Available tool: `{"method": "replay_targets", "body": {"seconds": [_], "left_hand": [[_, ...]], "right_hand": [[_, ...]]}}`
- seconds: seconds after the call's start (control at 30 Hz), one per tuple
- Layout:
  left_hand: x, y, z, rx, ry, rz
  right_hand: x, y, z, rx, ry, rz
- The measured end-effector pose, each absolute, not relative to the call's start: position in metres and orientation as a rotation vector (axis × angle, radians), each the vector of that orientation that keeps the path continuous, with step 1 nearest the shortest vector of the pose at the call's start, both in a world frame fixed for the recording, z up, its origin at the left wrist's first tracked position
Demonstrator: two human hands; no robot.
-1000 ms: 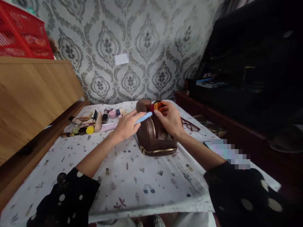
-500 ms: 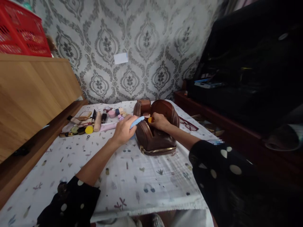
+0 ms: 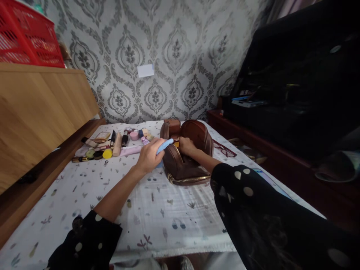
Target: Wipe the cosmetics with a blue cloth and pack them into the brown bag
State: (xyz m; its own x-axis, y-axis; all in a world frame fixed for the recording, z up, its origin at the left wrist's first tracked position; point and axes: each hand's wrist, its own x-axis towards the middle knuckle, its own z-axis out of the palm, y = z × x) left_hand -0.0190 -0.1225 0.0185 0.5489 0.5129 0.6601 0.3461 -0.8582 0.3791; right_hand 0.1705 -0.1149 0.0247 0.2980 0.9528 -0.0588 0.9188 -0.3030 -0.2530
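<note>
A brown leather bag with a gold zipper stands with its top open on the patterned cloth. My left hand is closed on a light blue cloth beside the bag's left wall; a bit more blue shows below the hand. Inside the opening is my right hand, its fingers bent and partly hidden by the bag. At its fingertips a small yellow item shows, its kind too small to make out.
Several cosmetics lie left of the bag, among them a beige tube, a yellow-lidded jar and a pink tube. Red-framed glasses lie to its right. A wooden cabinet borders the left side, a dark screen the right.
My right hand has gone a little deeper and leftward into the bag, the yellow item shifting with it. My right forearm has swung lower. The left hand keeps its hold on the blue cloth.
</note>
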Motion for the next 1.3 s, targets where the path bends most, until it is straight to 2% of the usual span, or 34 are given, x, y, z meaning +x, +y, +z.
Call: {"method": "replay_targets", "body": {"seconds": [1.3], "left_hand": [[-0.013,-0.129,0.024,2.655,0.893,1.078]], "right_hand": [[0.161,-0.128,0.032,-2.367,-1.626,0.337]]}}
